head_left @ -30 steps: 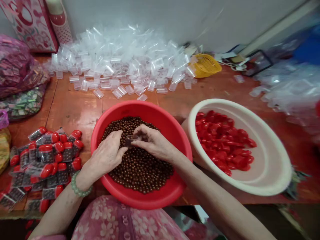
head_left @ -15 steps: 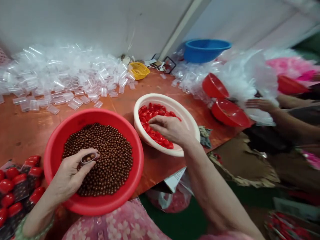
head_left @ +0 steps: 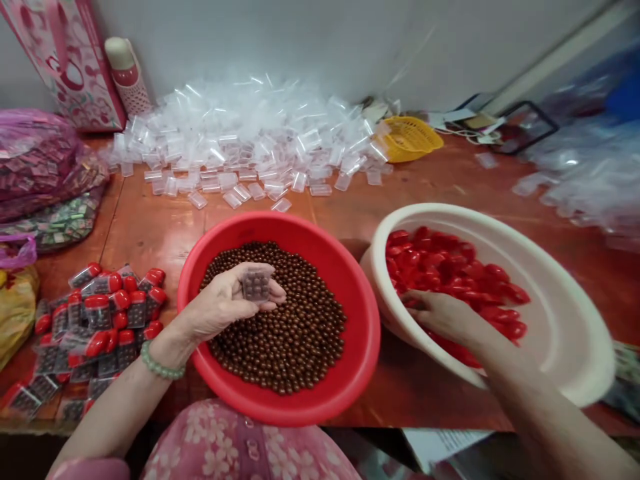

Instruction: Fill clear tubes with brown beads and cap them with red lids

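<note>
My left hand [head_left: 233,300] is closed around a small clear plastic container [head_left: 256,285] filled with brown balls. It is above the red basin [head_left: 367,333], which holds a heap of loose brown balls [head_left: 285,340]. My right hand [head_left: 440,317] reaches into the white oval basin [head_left: 570,313], down at its near left side among the red caps [head_left: 450,267]. The fingers there are bent together, and whatever is between them is hidden. Left of the red basin lies a pile of filled containers with red caps [head_left: 103,313].
Behind the basins spreads a heap of empty clear containers [head_left: 240,147], with a yellow basket [head_left: 407,140] at its right end. Filled purple bags [head_left: 40,167], a pink patterned bag [head_left: 67,67] and a bottle [head_left: 127,77] stand at the left. More clear plastic [head_left: 590,167] lies at far right.
The view has turned left, bringing the bags and bottle into sight. My left hand has tilted the container so its flat side shows. My right hand has reached lower, toward the white basin's near wall.
</note>
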Action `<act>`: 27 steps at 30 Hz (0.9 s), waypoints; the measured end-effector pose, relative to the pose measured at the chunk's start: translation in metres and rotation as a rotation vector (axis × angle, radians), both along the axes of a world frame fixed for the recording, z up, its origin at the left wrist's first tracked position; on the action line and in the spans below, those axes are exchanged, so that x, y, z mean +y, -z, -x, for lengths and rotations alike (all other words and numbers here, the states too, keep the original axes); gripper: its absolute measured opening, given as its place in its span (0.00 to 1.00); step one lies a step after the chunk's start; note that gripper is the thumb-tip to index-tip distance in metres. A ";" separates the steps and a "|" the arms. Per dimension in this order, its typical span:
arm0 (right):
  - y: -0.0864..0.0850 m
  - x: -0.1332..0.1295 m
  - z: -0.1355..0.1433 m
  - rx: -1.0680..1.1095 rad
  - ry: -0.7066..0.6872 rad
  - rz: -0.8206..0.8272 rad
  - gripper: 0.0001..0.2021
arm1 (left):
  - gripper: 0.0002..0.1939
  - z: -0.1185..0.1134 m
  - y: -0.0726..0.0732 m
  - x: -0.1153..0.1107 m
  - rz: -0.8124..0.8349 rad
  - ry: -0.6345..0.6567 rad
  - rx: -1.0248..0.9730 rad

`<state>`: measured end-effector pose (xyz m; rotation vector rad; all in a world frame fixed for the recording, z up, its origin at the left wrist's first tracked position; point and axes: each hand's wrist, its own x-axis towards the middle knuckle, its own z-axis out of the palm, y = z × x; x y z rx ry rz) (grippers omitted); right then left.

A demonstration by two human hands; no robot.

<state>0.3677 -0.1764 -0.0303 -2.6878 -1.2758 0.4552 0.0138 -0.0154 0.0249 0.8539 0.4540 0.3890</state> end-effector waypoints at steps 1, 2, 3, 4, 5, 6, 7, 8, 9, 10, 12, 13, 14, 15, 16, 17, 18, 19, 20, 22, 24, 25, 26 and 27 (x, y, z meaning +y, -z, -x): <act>0.001 -0.002 -0.001 0.062 -0.009 0.035 0.06 | 0.24 0.001 0.000 0.000 0.023 0.007 -0.017; 0.001 -0.003 -0.002 0.116 -0.017 0.075 0.06 | 0.24 0.002 0.001 0.001 0.042 0.014 -0.031; 0.002 -0.005 -0.002 0.152 -0.014 0.103 0.06 | 0.24 0.003 0.001 0.001 0.055 0.020 -0.042; 0.001 -0.006 -0.002 0.162 0.003 0.114 0.05 | 0.24 0.004 0.001 0.001 0.060 0.025 -0.051; 0.001 -0.007 -0.002 0.161 0.025 0.116 0.05 | 0.24 0.005 0.001 0.002 0.057 0.030 -0.058; -0.001 -0.009 -0.001 0.153 0.051 0.112 0.05 | 0.23 0.006 0.000 0.002 0.042 0.032 -0.063; -0.003 -0.011 0.000 0.142 0.073 0.110 0.06 | 0.21 0.008 -0.001 0.003 0.018 0.032 -0.067; -0.006 -0.014 0.001 0.129 0.103 0.093 0.06 | 0.20 0.009 -0.002 0.003 -0.010 0.031 -0.070; -0.009 -0.017 0.003 0.119 0.157 0.052 0.07 | 0.18 0.010 -0.003 0.004 -0.039 0.037 -0.070; -0.012 -0.020 0.006 0.116 0.235 -0.012 0.07 | 0.17 0.011 -0.005 0.004 -0.064 0.046 -0.064; -0.019 -0.025 0.014 0.140 0.448 -0.221 0.07 | 0.15 0.012 -0.007 0.006 -0.111 0.056 -0.027; -0.024 -0.026 0.019 0.162 0.541 -0.343 0.07 | 0.15 0.013 -0.008 0.007 -0.134 0.057 -0.001; -0.029 -0.026 0.025 0.179 0.605 -0.470 0.08 | 0.14 0.013 -0.009 0.008 -0.151 0.052 0.017; -0.036 -0.025 0.033 0.207 0.627 -0.581 0.09 | 0.15 0.012 -0.009 0.009 -0.161 0.045 0.023; -0.044 -0.022 0.043 0.221 0.612 -0.689 0.09 | 0.15 0.012 -0.009 0.010 -0.166 0.031 0.015; -0.052 -0.017 0.054 0.229 0.592 -0.811 0.08 | 0.15 0.011 -0.008 0.010 -0.168 0.015 0.005; -0.062 -0.012 0.066 0.304 0.569 -0.866 0.06 | 0.15 0.010 -0.007 0.011 -0.165 0.002 0.000; -0.070 -0.005 0.080 0.331 0.550 -0.981 0.05 | 0.15 0.009 -0.006 0.011 -0.164 -0.005 0.006; -0.078 0.003 0.094 0.393 0.508 -1.040 0.05 | 0.15 0.007 -0.005 0.011 -0.164 -0.007 0.019; -0.089 0.019 0.122 0.504 0.424 -1.053 0.06 | 0.15 0.006 -0.003 0.011 -0.157 -0.003 0.043; -0.090 0.036 0.146 0.695 0.288 -0.872 0.04 | 0.16 0.005 -0.002 0.009 -0.144 -0.025 0.045; -0.087 0.044 0.156 0.786 0.168 -0.770 0.04 | 0.16 0.005 -0.002 0.009 -0.140 -0.050 0.049; -0.083 0.051 0.164 0.849 0.056 -0.672 0.05 | 0.16 0.005 -0.003 0.008 -0.138 -0.073 0.059; -0.078 0.058 0.171 0.893 -0.049 -0.592 0.07 | 0.16 0.005 -0.003 0.007 -0.138 -0.086 0.072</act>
